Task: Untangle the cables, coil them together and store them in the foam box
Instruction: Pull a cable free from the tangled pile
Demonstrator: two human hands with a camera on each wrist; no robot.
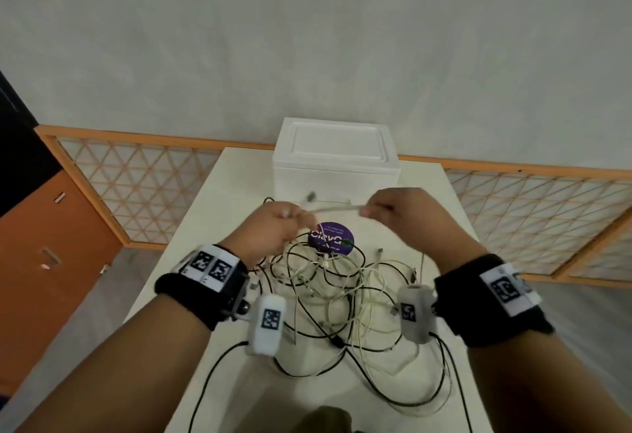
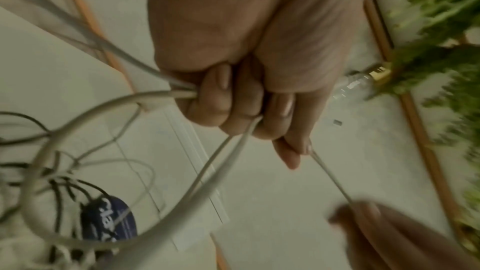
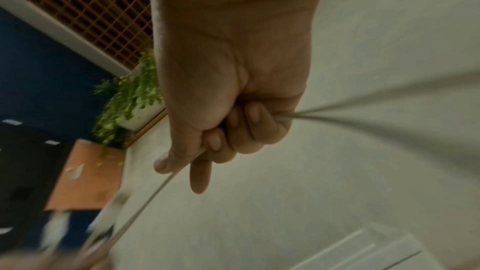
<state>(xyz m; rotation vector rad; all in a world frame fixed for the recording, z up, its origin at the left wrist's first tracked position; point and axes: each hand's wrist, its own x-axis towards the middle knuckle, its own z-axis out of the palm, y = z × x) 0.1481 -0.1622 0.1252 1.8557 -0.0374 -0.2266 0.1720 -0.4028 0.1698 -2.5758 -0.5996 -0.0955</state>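
A tangle of white and black cables [image 1: 335, 292] lies on the white table [image 1: 219, 213]. My left hand [image 1: 273, 227] grips loops of a white cable [image 2: 78, 122] above the pile, fingers curled round them. My right hand [image 1: 393, 210] pinches the same white cable [image 1: 337, 209], which runs taut between both hands. In the right wrist view the cable [image 3: 145, 202] passes through my curled fingers [image 3: 233, 130]. A connector end [image 1: 310, 196] sticks up past the left hand. The white foam box [image 1: 335, 155] stands behind the hands with its lid on.
A round purple sticker or disc [image 1: 330, 239] lies under the cables near the box. Black cables trail over the table's front edge. An orange-framed lattice screen [image 1: 136, 186] runs behind the table. An orange cabinet [image 1: 51, 261] stands at the left. A green plant [image 3: 130, 98] hangs nearby.
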